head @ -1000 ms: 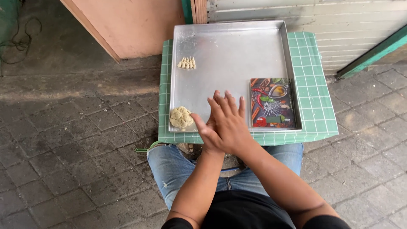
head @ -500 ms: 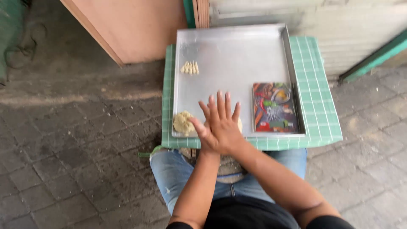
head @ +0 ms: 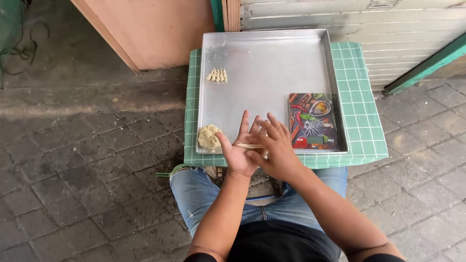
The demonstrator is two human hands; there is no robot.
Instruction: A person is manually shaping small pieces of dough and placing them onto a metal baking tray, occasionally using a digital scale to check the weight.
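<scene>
Dough strip [head: 250,145] pressed between flat palms of left hand [head: 239,151] and right hand [head: 274,148], above near edge of metal tray [head: 264,63]. Dough lump [head: 209,137] just beside; shaped pieces [head: 217,75] farther; colourful board [head: 314,121] at right.

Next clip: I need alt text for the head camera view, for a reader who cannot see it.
A seated person rolls a thin strip of dough between left hand and right hand over a metal tray on a green checked tablecloth. The tray holds a dough lump, a row of shaped pieces and a colourful printed board.
</scene>
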